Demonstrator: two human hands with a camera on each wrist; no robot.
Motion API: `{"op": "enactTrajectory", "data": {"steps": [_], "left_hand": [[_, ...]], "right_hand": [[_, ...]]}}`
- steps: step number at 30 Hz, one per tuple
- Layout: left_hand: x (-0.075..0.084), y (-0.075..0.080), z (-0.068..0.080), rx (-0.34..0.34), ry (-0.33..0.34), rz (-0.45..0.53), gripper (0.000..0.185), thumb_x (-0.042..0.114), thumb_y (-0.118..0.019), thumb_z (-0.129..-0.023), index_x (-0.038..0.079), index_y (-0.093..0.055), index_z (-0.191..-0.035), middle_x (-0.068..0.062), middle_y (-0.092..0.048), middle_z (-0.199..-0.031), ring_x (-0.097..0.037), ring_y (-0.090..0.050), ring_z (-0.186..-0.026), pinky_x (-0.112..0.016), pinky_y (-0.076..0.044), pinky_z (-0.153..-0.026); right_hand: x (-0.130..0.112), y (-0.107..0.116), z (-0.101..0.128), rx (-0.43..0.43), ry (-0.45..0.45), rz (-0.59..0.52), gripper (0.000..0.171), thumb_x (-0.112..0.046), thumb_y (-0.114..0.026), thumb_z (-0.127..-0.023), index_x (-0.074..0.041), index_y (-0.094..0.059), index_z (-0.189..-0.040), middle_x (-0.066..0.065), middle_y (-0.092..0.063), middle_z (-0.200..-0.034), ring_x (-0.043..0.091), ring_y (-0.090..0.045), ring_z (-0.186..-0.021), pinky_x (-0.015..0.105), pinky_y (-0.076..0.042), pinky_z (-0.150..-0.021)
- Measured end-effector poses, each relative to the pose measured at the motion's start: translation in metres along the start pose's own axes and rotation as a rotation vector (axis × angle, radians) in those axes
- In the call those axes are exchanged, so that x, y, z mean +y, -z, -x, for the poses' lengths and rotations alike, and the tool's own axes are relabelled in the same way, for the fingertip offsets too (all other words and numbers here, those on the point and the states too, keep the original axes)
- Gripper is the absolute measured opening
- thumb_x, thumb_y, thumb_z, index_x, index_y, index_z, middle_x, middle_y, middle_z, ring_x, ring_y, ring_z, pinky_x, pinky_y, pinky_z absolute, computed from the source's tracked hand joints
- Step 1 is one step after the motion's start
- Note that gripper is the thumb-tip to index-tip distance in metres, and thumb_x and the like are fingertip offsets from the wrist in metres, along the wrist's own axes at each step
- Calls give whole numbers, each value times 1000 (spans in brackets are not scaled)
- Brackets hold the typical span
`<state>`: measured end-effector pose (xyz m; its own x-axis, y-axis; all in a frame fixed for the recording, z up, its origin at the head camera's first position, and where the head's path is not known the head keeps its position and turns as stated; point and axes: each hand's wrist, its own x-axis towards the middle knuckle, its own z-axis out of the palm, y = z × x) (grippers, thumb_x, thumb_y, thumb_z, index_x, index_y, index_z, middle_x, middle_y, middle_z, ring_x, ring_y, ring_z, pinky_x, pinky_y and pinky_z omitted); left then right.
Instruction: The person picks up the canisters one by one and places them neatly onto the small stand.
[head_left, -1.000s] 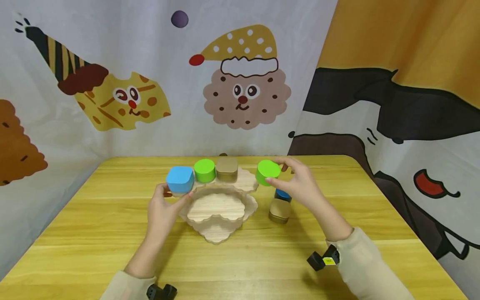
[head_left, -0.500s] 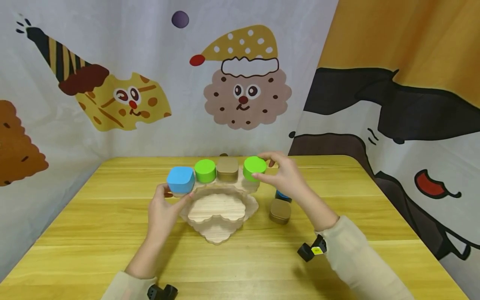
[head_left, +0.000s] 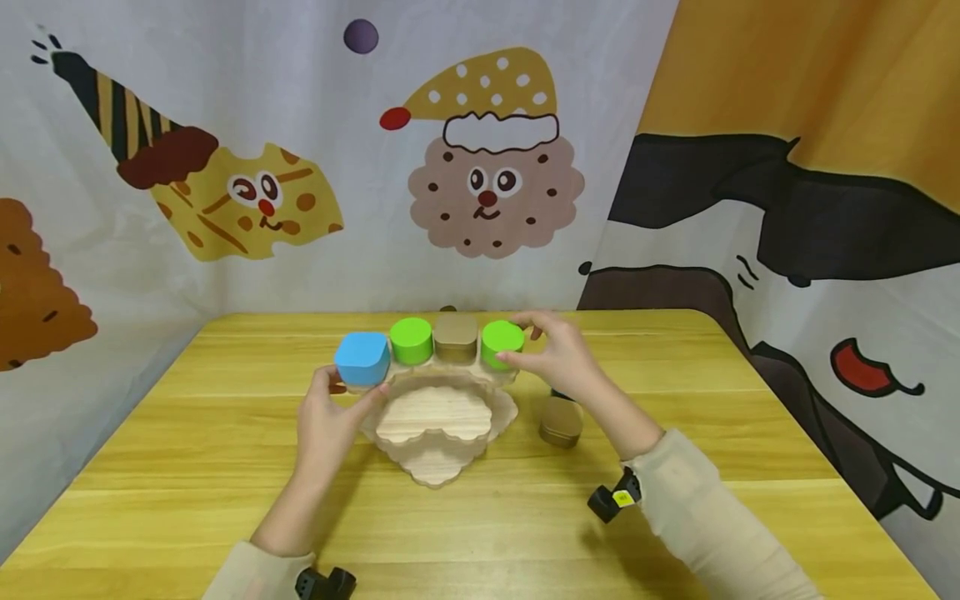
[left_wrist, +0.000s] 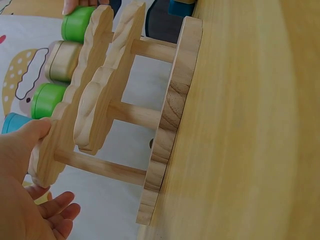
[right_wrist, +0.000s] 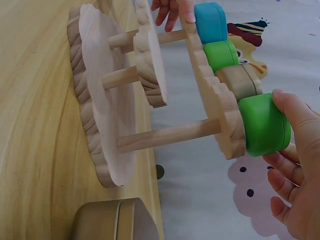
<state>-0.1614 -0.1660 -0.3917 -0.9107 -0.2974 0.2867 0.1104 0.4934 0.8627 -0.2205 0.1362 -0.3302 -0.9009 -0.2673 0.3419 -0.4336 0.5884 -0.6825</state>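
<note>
A tiered wooden stand [head_left: 433, 414] with scalloped edges and dowel posts stands on the table. Along its top tier [right_wrist: 212, 92] sit a blue box [head_left: 362, 360], a green round box [head_left: 411, 341] and a brown box [head_left: 456, 340], all small with a lid seam. My left hand [head_left: 330, 425] grips the tier's left end, thumb on top beside the blue box and fingers below. At the right end, my right hand [head_left: 564, 360] pinches a second green box [right_wrist: 262, 124] between thumb and fingers. This box is right at the tier's top surface, next to the brown one.
Right of the stand, another brown box [head_left: 561, 422] rests on the wooden table [head_left: 480, 533]. Behind it a dark box [head_left: 557, 392] is mostly hidden by my right hand. A curtain printed with cartoon figures [head_left: 495, 196] hangs behind the table.
My right hand has carried the green box leftward over the top tier's right end, then lowered it onto that spot. The left hand has kept its grip on the stand.
</note>
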Motion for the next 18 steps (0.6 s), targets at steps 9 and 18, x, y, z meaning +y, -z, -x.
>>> {"op": "enactTrajectory", "data": {"steps": [9,18], "left_hand": [[0,0,0,-3,6,9,65,32,-83,-75,-3,-50,-119,-16,-58,-106,-31,-50,-101,-39,-38,-78],[0,-1,0,-1,9,15,66,32,-83,-75,-3,-50,-120,-16,-57,-106,-31,-50,-101,-39,-37,-78]], "right_hand": [[2,-4,1,-2,-2,14,49,-32,-83,-75,-12,-64,-116,-1,-62,-106,21,-50,-92,35,-45,-66],[2,-4,2,-11,-5,5,53,-33,-82,-76,-11,-63,-121,-1,-61,-109,21,-50,-94,37,-44,-72]]}}
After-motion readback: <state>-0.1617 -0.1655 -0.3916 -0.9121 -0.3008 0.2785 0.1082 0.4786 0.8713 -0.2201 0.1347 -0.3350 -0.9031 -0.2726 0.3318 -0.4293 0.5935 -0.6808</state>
